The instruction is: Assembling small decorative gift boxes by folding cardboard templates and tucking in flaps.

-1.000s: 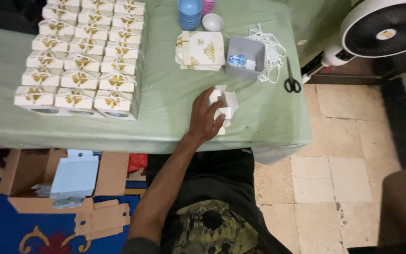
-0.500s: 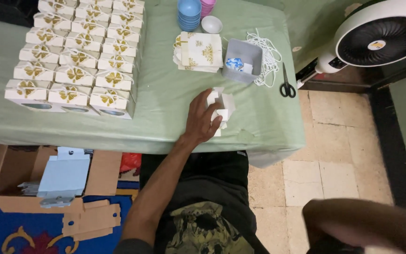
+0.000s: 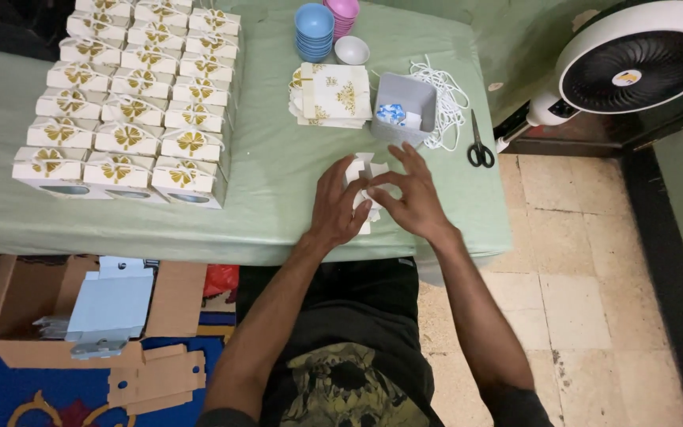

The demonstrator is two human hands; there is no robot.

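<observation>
On table (image 3: 278,170) near front edge, both hands, left hand (image 3: 338,207) and right hand (image 3: 413,198), fingers curled, grip a small white folded box (image 3: 362,175). Behind it: grey bin (image 3: 409,99), flat box blanks (image 3: 330,95), white cord (image 3: 446,99), scissors (image 3: 479,145). Finished boxes (image 3: 132,107) stacked far left.

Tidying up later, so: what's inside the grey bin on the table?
The grey bin holds a small blue-and-white packet and something white beside it. Its walls hide anything lower down.
</observation>
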